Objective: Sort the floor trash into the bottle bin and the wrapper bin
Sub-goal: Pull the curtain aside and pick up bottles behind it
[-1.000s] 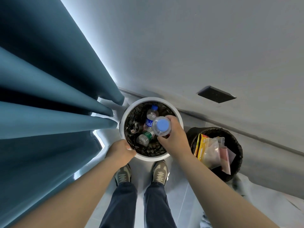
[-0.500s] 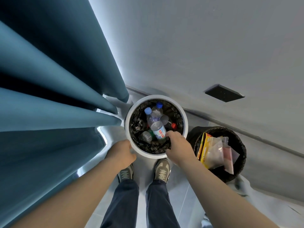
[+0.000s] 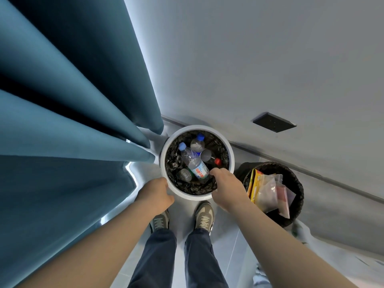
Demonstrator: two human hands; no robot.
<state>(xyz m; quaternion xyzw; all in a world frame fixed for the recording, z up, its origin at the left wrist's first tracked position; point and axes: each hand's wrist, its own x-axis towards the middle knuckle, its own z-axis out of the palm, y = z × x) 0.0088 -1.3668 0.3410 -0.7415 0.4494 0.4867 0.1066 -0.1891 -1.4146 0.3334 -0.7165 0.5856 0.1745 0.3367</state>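
Observation:
The white bottle bin [image 3: 199, 127] with a black liner stands on the floor in front of my feet and holds several plastic bottles. A clear bottle with a blue cap and a red-lettered label [image 3: 194, 162] lies on top, slanting toward me. My right hand [image 3: 226, 188] hangs over the near right rim, fingers relaxed, with a fingertip right beside the bottle's base. My left hand [image 3: 155, 194] is curled at the near left rim and seems to hold it. The black wrapper bin [image 3: 299, 183] to the right holds a yellow pack and clear bags [image 3: 266, 190].
A blue curtain [image 3: 62, 142] hangs close on the left, its folds reaching the bottle bin. A grey wall with a dark socket plate [image 3: 274, 122] runs behind both bins. My shoes [image 3: 204, 217] stand just short of the bins. Pale plastic lies on the floor at lower right [image 3: 307, 235].
My right hand lowered the blue-capped bottle into the bottle bin and let it go; it now lies among the others. My left hand stayed at the rim.

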